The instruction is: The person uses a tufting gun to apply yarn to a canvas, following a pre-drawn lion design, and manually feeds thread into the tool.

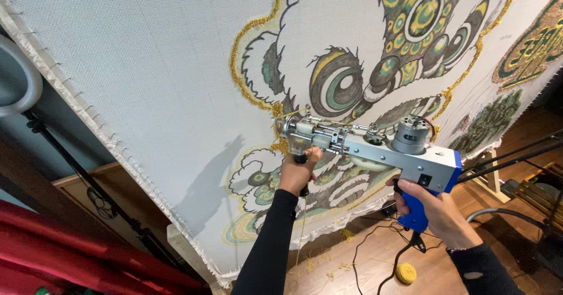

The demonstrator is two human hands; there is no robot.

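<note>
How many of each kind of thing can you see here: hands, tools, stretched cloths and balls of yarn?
Hands: 2, the left hand on the front grip and the right hand on the blue handle.
Tufting guns: 1, the tufting gun.
Stretched cloths: 1, the cloth with a drawn pattern.
Yarn balls: 1, the yellow yarn ball on the floor.
Total: 5.

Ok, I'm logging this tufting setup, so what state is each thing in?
Tufting gun: held in both hands, tip against the cloth.
Left hand: gripping the front handle.
Right hand: gripping the blue rear grip.
Backing cloth: stretched taut, partly tufted.
Yellow yarn ball: lying on the floor.
</note>
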